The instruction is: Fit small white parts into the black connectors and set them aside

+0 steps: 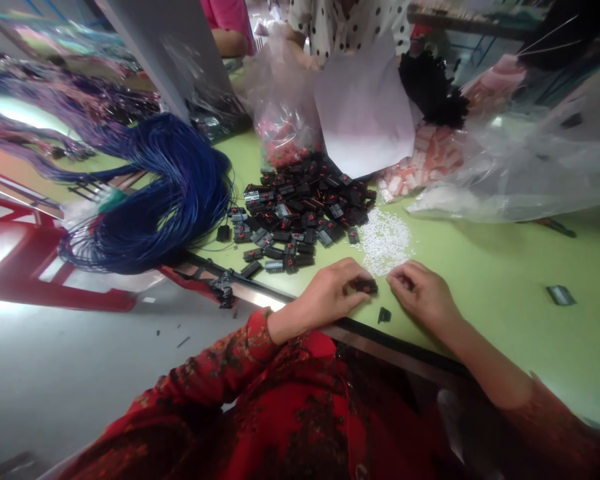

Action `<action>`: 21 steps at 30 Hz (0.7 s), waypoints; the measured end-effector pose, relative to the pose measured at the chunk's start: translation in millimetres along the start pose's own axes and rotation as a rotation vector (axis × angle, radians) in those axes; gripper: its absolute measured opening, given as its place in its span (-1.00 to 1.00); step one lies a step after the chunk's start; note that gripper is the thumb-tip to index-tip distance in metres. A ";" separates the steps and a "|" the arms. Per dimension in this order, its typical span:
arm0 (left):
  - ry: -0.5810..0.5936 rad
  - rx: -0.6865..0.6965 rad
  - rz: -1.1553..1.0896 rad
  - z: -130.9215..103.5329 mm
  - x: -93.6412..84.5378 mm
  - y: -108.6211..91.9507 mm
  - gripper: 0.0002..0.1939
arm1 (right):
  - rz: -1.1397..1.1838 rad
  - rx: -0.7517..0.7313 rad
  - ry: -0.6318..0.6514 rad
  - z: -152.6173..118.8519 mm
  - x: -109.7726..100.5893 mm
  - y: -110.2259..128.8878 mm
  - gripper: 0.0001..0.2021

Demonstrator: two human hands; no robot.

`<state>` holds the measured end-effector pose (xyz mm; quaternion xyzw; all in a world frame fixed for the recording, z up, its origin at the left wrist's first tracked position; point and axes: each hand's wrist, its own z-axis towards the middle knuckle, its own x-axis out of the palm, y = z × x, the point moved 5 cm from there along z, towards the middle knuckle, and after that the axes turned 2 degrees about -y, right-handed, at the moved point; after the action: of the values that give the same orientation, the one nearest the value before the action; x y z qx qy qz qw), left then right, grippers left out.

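My left hand [337, 290] holds a black connector [366, 286] between thumb and fingers, just over the green table's near edge. To its right, my right hand [423, 291] has its fingertips pressed together beside the small white pieces [386, 240]; anything between them is too small to make out. A loose black part [385, 315] lies on the table between and below the hands. Beyond my left hand spreads a heap of black connectors [305, 207], some with red or grey parts.
A thick bundle of blue wires [175, 180] hangs over the table's left edge, near a red chair [40, 260]. Plastic bags [520, 180] and a white sheet [363, 110] stand behind. One grey-black connector [561, 295] lies at the right. A person in dotted clothing [350, 27] is across the table.
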<state>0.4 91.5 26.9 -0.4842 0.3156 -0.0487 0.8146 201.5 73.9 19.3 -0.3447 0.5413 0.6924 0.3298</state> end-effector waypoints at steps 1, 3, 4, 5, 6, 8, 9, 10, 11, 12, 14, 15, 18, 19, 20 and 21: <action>-0.005 -0.025 -0.047 -0.5 0.7 -0.5 -0.82 | -0.022 -0.022 -0.004 0.0 -0.6 3.1 -0.82; -0.017 -0.074 -0.122 -1.7 1.7 -0.9 -0.82 | 0.001 -0.045 -0.003 -1.8 -2.5 10.5 -0.83; -0.016 -0.090 -0.149 -2.4 2.6 -1.2 -0.82 | 0.063 -0.039 -0.004 -3.5 -4.2 14.3 -0.84; -0.011 -0.096 -0.167 -3.1 3.7 -1.8 -0.82 | 0.156 -0.028 -0.013 -5.5 -6.4 18.0 -0.85; -0.004 -0.090 -0.178 -3.7 5.1 -2.9 -0.83 | 0.265 -0.017 -0.027 -7.9 -9.0 21.7 -0.86; 0.008 -0.066 -0.196 -4.3 8.2 -5.3 -0.81 | 0.458 -0.007 -0.059 -12.9 -14.1 28.1 -0.89; 0.001 -0.066 -0.212 -4.5 9.6 -5.8 -0.80 | 0.520 -0.009 -0.065 -15.3 -15.8 30.7 -0.90; -0.019 -0.086 -0.242 -4.5 10.6 -5.2 -0.80 | 0.561 -0.013 -0.062 -17.6 -16.9 32.7 -0.91; -0.043 -0.129 -0.295 -4.7 11.7 -3.4 -0.80 | 0.590 -0.013 -0.053 -19.8 -17.4 34.0 -0.92; -0.063 -0.193 -0.374 -5.2 13.4 -0.6 -0.78 | 0.613 -0.006 -0.046 -21.8 -17.7 34.7 -0.94; -0.081 -0.337 -0.589 -7.4 19.2 5.0 -0.68 | 0.652 0.015 -0.041 -25.6 -18.5 35.5 -0.95; -0.080 -0.400 -0.703 -8.9 22.7 6.8 -0.61 | 0.666 0.023 -0.042 -27.3 -19.0 36.4 -0.96; -0.112 -0.507 -0.953 -12.6 29.8 7.6 -0.51 | 0.658 0.010 -0.065 -31.5 -21.6 42.9 -0.95; -0.135 -0.525 -1.005 -13.7 31.1 6.9 -0.51 | 0.642 -0.004 -0.085 -32.5 -22.9 45.8 -0.95; -0.153 -0.540 -1.050 -14.6 32.5 5.9 -0.54 | 0.623 -0.019 -0.106 -33.5 -24.0 48.5 -0.94; -0.164 -0.550 -1.092 -15.3 34.0 4.3 -0.56 | 0.601 -0.030 -0.124 -34.4 -24.6 50.9 -0.94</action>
<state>18.0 69.1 2.4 -0.7705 -0.0405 -0.3382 0.5388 176.9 28.3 60.3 -0.1311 0.5877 0.7864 0.1376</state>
